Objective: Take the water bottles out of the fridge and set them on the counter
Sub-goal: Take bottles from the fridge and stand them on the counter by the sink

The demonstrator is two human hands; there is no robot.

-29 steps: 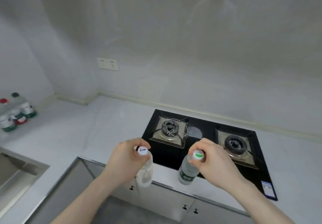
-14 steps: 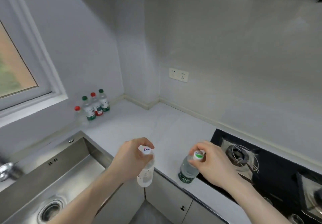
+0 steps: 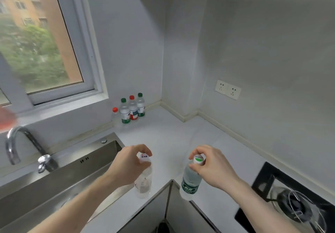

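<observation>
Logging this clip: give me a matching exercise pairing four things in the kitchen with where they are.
Things:
1. clear bottle with white cap
2. green-labelled bottle with green-and-white cap
3. four capped bottles in a group
4. chrome tap

Places:
A. under the window, in the counter's back corner
B. in the right hand
C. behind the steel sink
D. in the left hand

Pairs: 1-D, 2-B, 3-A, 4-C

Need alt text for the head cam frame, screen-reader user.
Two bare hands each hold a water bottle by its cap above the corner of a white kitchen counter: the left hand a clear bottle, the right hand a green-labelled bottle. Four more bottles stand in the back corner under a window, with a steel sink at left and a gas stove at right.
</observation>
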